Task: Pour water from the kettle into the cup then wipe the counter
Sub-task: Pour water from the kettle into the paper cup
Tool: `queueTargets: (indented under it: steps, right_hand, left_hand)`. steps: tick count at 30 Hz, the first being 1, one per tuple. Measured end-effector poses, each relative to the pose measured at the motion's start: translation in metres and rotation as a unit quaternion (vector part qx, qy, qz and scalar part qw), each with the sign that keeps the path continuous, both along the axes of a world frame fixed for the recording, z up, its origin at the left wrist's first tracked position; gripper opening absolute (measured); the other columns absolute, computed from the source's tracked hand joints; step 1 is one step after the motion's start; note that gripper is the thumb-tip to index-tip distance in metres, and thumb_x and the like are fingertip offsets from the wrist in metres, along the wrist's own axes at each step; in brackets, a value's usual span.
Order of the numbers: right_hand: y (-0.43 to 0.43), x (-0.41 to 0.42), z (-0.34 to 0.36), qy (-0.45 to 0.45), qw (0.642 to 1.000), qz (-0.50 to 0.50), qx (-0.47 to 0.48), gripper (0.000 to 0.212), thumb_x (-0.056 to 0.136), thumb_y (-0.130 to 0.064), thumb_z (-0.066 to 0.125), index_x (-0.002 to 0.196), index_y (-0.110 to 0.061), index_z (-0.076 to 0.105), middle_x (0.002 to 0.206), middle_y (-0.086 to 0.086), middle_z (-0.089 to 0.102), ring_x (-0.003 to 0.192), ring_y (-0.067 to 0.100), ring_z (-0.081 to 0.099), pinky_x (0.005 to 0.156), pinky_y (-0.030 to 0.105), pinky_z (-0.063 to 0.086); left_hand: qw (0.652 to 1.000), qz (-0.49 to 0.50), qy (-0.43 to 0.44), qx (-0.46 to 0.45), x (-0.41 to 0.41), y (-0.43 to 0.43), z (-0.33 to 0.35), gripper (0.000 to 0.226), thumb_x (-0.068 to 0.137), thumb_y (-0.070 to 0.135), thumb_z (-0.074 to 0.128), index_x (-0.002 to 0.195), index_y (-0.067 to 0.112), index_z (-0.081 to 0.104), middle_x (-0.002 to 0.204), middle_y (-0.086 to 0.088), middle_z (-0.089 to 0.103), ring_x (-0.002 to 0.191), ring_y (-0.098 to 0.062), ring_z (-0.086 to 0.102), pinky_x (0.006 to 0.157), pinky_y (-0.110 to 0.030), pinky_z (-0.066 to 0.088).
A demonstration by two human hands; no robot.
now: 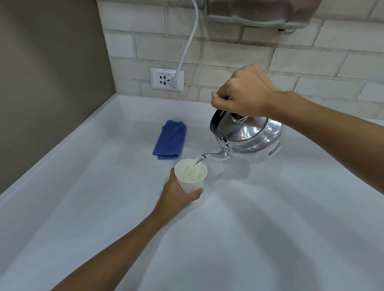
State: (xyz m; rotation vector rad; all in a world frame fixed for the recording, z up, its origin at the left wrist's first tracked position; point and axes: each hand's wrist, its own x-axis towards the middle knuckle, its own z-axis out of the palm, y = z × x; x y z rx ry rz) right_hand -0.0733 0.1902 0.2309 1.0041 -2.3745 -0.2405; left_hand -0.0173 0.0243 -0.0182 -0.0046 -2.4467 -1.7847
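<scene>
Kettle (249,138): steel, tilted toward the left, held above the counter (271,230) by its black handle; water streams from the spout into the cup.
Right hand (243,92): fingers curled tight around the handle.
Cup (190,176): 1 white cup, upright on the counter under the spout.
Left hand (178,197): fingers wrapped around the cup's lower wall.
Cloth (169,140): blue, folded, lying behind the cup, apart from it.

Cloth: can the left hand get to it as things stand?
Probably not yet. The left hand is closed around the cup while the kettle pours into it. The cloth lies just beyond the cup with bare counter between, so the path looks free once the grip lets go.
</scene>
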Motion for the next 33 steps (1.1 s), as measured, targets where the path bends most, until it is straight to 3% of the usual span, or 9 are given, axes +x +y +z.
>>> queueTargets:
  steps: [13, 16, 21, 27, 33]
  right_hand:
    - [0.008, -0.001, 0.005, 0.014, 1.000, -0.001, -0.008, 0.044, 0.085, -0.025, 0.035, 0.045, -0.007, 0.034, 0.040, 0.013, 0.028, 0.043, 0.027, 0.024, 0.048, 0.030, 0.019]
    - [0.010, -0.002, 0.006, 0.016, 1.000, -0.003, -0.009, 0.044, 0.085, -0.024, 0.037, 0.045, -0.007, 0.035, 0.040, 0.012, 0.028, 0.042, 0.026, 0.023, 0.048, 0.028, 0.017]
    - [0.011, -0.003, 0.007, 0.018, 1.000, -0.003, -0.007, 0.045, 0.086, -0.022, 0.040, 0.044, -0.007, 0.035, 0.039, 0.010, 0.026, 0.042, 0.026, 0.022, 0.046, 0.028, 0.013]
    - [0.009, -0.001, 0.008, 0.021, 1.000, -0.008, -0.005, 0.046, 0.085, -0.025, 0.037, 0.044, -0.004, 0.038, 0.039, 0.012, 0.026, 0.042, 0.027, 0.022, 0.046, 0.028, 0.014]
    - [0.008, 0.000, 0.010, 0.020, 1.000, -0.011, -0.003, 0.046, 0.084, -0.027, 0.034, 0.045, -0.005, 0.038, 0.037, 0.003, 0.015, 0.042, 0.025, 0.020, 0.046, 0.025, 0.009]
  left_hand:
    - [1.000, -0.003, -0.002, -0.001, 0.000, -0.001, 0.000, 0.075, 0.059, 0.040, 0.079, 0.119, 0.039, 0.034, 0.106, 0.023, 0.050, 0.099, -0.004, 0.051, 0.067, -0.004, 0.037]
    - [1.000, 0.001, -0.003, -0.003, -0.001, -0.001, -0.001, 0.075, 0.059, 0.039, 0.080, 0.119, 0.039, 0.034, 0.105, 0.026, 0.050, 0.099, -0.005, 0.050, 0.069, -0.006, 0.035]
    - [1.000, -0.002, -0.001, 0.000, 0.000, 0.000, -0.001, 0.078, 0.060, 0.037, 0.080, 0.124, 0.032, 0.034, 0.114, 0.012, 0.052, 0.104, -0.011, 0.050, 0.078, -0.019, 0.038]
    - [1.000, -0.006, -0.002, 0.003, 0.002, 0.000, 0.001, 0.076, 0.060, 0.037, 0.080, 0.121, 0.034, 0.034, 0.113, 0.013, 0.052, 0.103, -0.011, 0.051, 0.074, -0.014, 0.038]
    - [1.000, -0.004, -0.006, 0.004, 0.003, 0.001, 0.004, 0.075, 0.055, 0.044, 0.076, 0.117, 0.038, 0.034, 0.110, 0.014, 0.053, 0.102, -0.011, 0.052, 0.078, -0.021, 0.040]
